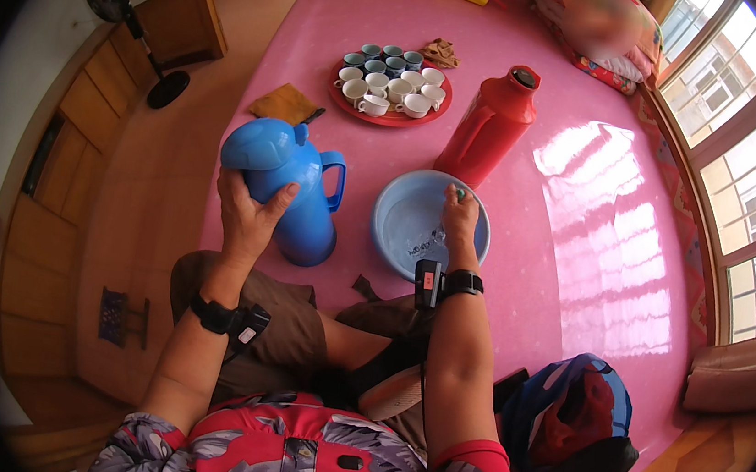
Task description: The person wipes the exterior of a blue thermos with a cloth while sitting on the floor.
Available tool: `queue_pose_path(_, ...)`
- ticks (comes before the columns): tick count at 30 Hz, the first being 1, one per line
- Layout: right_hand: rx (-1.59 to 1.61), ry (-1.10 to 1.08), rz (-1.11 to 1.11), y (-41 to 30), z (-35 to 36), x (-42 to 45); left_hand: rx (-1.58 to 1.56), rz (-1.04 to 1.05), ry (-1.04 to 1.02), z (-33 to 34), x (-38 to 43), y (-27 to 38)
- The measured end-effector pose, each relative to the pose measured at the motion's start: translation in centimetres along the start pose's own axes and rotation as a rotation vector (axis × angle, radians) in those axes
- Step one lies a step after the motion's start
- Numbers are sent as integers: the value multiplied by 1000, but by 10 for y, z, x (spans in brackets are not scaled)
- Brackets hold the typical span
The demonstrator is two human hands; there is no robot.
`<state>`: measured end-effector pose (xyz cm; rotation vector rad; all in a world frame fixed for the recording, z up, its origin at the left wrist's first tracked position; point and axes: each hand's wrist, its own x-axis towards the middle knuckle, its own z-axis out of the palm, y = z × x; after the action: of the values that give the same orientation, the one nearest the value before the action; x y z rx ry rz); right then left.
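My left hand [252,212] rests against the near left side of a blue thermos jug [304,211], thumb and fingers spread below its domed lid. The jug leans a little; its handle points right. My right hand [461,210] is over the right part of a light blue plastic basin [398,210], its fingers closed on a small green item [460,194] that is mostly hidden. The basin has a dark printed pattern at its bottom. Just behind it stands a red thermos flask [489,127]. Beyond, a red round tray [390,122] holds several white cups [374,105] and several dark teal cups [374,67].
A folded mustard cloth [285,102] lies behind the jug, and a crumpled brown cloth [441,52] near the tray. A multicoloured bag or garment [573,415] is at my right. Folded bedding [611,60] lies at the back right by the windows. A standing fan [140,35] is on the floor, left.
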<state>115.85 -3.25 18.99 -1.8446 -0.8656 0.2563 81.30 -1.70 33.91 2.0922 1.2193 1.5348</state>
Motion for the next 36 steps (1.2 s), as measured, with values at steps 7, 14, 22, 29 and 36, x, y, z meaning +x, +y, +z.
queue_pose_path(7,-175,-13,36,-27,0,-9,40,-5,10,-2,-1,1)
queue_pose_path(14,-183,68,-7,-45,-5,-16,55,9,21,0,-3,-2)
queue_pose_path(22,-138,-88,479,30,19,-21,39,-2,-19,-5,-1,0)
queue_pose_path(29,194,-290,650,42,40,-18,-79,-88,-294,-26,18,-26)
queue_pose_path(36,507,-389,53,-135,18,-50,-382,-76,-325,-16,43,-22)
